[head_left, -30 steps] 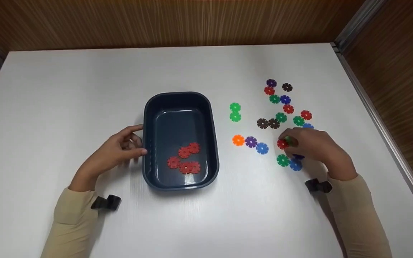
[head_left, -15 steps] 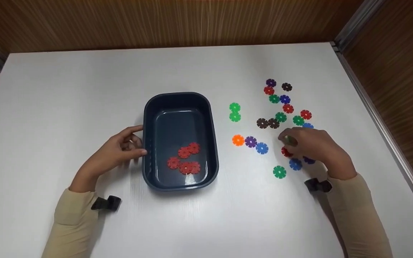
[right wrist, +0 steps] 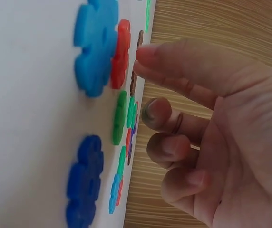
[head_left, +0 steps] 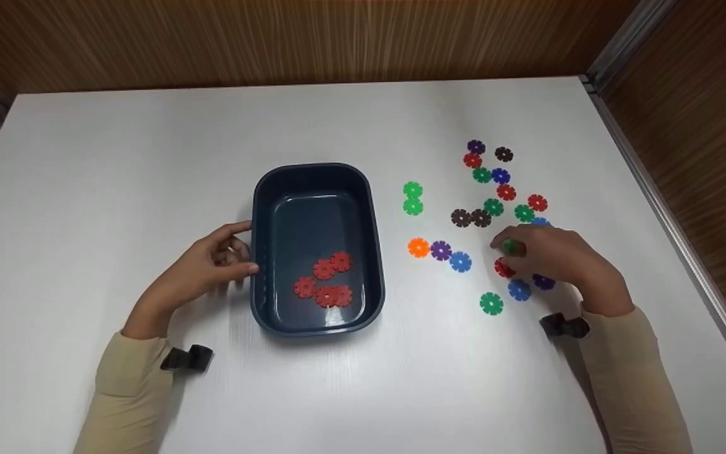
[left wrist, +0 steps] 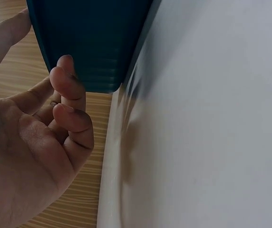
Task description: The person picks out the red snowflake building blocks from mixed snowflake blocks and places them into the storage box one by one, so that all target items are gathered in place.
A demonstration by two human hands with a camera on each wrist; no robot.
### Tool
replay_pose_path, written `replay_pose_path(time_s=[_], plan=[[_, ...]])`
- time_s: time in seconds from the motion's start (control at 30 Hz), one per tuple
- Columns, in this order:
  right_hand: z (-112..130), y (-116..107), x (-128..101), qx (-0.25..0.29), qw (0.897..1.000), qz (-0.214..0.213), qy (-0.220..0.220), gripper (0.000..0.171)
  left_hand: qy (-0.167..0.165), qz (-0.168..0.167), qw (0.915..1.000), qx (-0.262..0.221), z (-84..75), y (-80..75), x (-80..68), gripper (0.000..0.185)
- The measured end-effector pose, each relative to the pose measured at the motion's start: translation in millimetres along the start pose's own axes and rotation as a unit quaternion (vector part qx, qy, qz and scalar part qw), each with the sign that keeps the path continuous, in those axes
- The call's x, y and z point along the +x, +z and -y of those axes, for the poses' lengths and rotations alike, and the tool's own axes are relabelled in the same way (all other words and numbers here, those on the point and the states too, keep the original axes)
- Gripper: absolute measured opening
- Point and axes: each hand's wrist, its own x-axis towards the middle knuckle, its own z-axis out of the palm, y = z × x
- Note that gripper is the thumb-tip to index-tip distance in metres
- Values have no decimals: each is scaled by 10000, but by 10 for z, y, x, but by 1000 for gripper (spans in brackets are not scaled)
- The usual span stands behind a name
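My left hand (head_left: 212, 258) is beside the dark blue rectangular tub (head_left: 317, 329), its thumb tip at the near-left rim and its index fingertip farther up the same side. In the left wrist view, its other fingers are loosely bent beside the tub's outer wall (left wrist: 86, 42). Over several flower-shaped plastic discs on the right hovers my right hand (head_left: 549, 252), fingers loosely bent with nothing between them. Just below its fingertips lie a red disc (head_left: 503, 267) and a partly hidden green disc (head_left: 510, 246). Several red discs (head_left: 305, 287) lie inside the tub.
A light blue disc (head_left: 519, 290), a dark blue disc (head_left: 543, 282) and a green disc (head_left: 491, 303) lie nearest the right forearm. Farther off are brown discs (head_left: 461, 218), bright green discs (head_left: 413, 189) and an orange disc (head_left: 418, 247). Wood-grain panels border the white table (head_left: 149, 145).
One green disc has slid toward the person, and the dark blue disc has shifted right. The red disc by the right fingertips has moved slightly nearer the person. The left hand and tub stay put.
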Motion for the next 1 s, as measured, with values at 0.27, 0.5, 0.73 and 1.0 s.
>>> replay_pose_path(time_s=[0.27,0.5,0.73,1.0], plan=[[-76,-21,-89,-1,9999,107,-55,44,27,-15,10000,-18,-9,4,-5,65],[-102,-20,-141,-34,9998,182,101,46,28,-21,10000,-22,-13,4,3,65],[-81,41,-160,-283,9994,-47,-187,47,-16,-8,10000,-22,-6,8,0,65],[8,47,-148,-247,9995,-35,-205,38,-17,-30,10000,37,23,7,11,65]])
